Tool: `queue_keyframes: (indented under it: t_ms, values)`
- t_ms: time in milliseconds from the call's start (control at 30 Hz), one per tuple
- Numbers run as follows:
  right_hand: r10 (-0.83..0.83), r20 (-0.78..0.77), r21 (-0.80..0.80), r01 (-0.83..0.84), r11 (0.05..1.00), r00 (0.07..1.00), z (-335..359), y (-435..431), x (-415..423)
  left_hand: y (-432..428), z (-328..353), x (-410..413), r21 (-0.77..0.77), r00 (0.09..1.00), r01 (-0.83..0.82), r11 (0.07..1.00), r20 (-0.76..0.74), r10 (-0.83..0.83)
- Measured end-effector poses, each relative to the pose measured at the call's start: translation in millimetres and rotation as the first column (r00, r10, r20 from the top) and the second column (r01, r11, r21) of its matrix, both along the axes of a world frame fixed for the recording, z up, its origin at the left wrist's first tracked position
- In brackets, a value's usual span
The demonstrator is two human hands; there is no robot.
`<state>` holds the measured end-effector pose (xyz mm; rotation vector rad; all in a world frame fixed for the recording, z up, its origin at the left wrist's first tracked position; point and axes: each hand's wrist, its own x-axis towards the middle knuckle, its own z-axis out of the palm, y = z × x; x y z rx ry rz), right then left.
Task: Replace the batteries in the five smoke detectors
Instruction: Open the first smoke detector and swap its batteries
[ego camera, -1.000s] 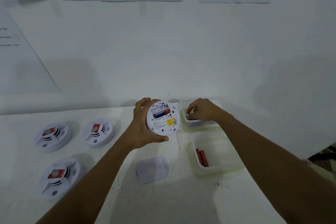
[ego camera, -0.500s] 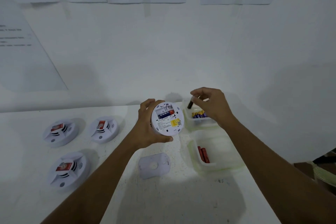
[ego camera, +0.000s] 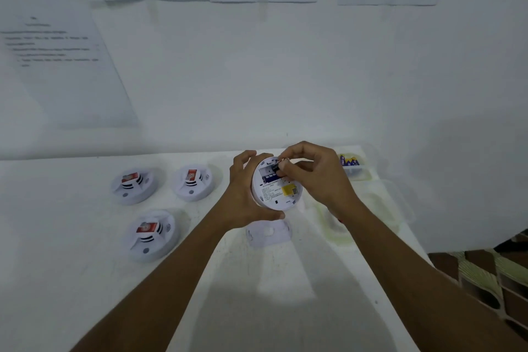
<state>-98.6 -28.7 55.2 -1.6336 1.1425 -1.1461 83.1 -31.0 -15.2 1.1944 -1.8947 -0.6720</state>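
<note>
My left hand (ego camera: 243, 194) grips a white round smoke detector (ego camera: 275, 190) from its left side, its back turned up toward me. A blue battery lies in its open compartment, and a yellow label sits lower on the back. My right hand (ego camera: 317, 177) pinches a dark battery (ego camera: 275, 166) at the compartment's upper edge. The detector's flat white cover plate (ego camera: 268, 233) lies on the table below it. Three more detectors rest face up to the left, two at the back (ego camera: 133, 184) (ego camera: 194, 181) and one nearer (ego camera: 151, 234).
A clear tray (ego camera: 354, 173) with blue and yellow batteries stands at the back right. A second clear tray (ego camera: 371, 208) sits nearer, partly hidden by my right forearm. The white table ends at the right, beside a patterned surface (ego camera: 485, 274). Papers hang on the wall behind.
My right hand took a dark battery out of the back tray and carried it left to the detector's compartment. My left hand kept hold of the detector.
</note>
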Motion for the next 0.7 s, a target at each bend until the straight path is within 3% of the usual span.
queue_keyframes:
  t_ms: [167, 300, 467, 700]
  values:
    - [0.045, -0.040, -0.004, -0.046, 0.999, 0.998, 4.4, 16.7, 19.0, 16.5, 7.3, 16.6, -0.012, 0.999, 0.025, 1.000, -0.021, -0.026]
    - [-0.068, -0.329, -0.016, 0.067, 0.998, 0.942, 5.2, 22.6, 35.5, 27.2, 10.7, 29.4, -0.024, 0.997, 0.012, 1.000, -0.071, -0.014]
    - [-0.025, -0.176, 0.172, 0.056, 0.983, 0.984, 0.8, 27.0, 51.5, 34.6, 10.8, 41.6, -0.065, 1.000, -0.012, 0.998, -0.017, 0.011]
    - [-0.125, -0.055, 0.209, 0.134, 0.969, 0.991, -12.7, 30.0, 66.4, 41.1, 14.6, 44.3, -0.087, 0.996, 0.042, 0.995, -0.072, -0.048]
